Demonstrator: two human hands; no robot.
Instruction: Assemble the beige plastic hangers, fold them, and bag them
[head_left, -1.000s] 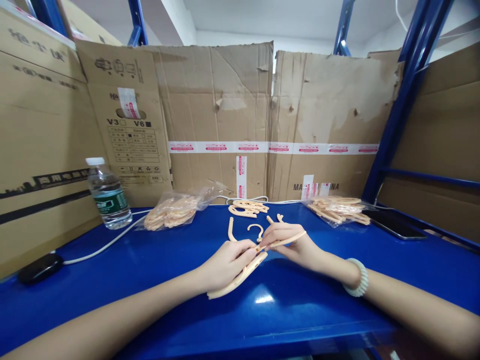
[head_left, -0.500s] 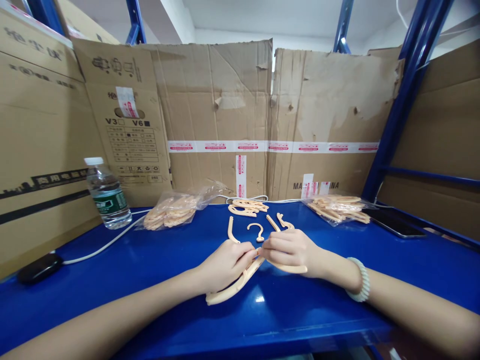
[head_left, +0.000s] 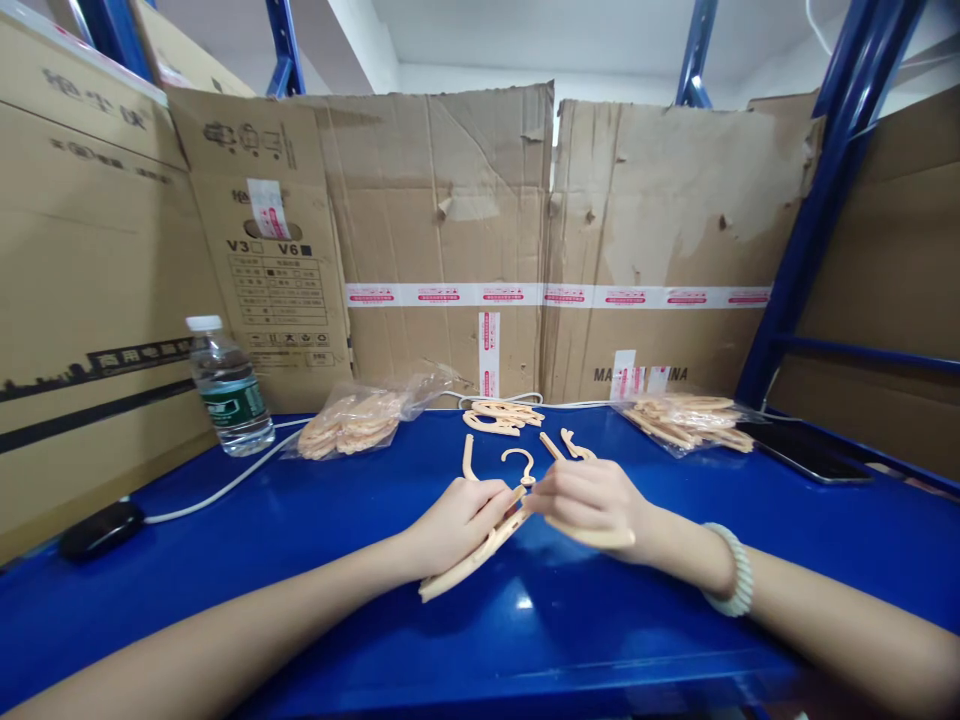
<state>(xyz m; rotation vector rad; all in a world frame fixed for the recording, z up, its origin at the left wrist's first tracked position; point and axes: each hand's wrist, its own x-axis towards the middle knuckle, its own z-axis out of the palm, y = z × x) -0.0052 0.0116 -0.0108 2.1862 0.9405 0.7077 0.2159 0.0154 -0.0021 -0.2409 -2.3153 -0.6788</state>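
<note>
My left hand [head_left: 461,520] is closed around a peach plastic hanger arm [head_left: 457,577], which slants from lower left up toward my other hand. Fingers of my right hand [head_left: 592,505] are wrapped round a second hanger arm [head_left: 596,538], and their tips meet the upper end of the first one. The joint between the two pieces is hidden by the fingers. Just beyond my hands lies a loose hanger hook [head_left: 519,463], with a curved arm piece [head_left: 469,457] to its left. Another straight piece [head_left: 551,445] and a small hook-like piece [head_left: 576,447] lie to the right.
At the back is a pile of hanger parts [head_left: 499,415], between a left plastic bag of parts [head_left: 356,418] and a right one [head_left: 686,418]. A water bottle [head_left: 231,395], a black mouse-like object [head_left: 101,530] and a phone [head_left: 814,455] rest on the blue table [head_left: 360,650]. Cardboard [head_left: 442,230] walls the back.
The whole view has shifted slightly, so things appear farther right. The hanger arm in my right hand has tilted a little and is blurred. Both hands keep their grip.
</note>
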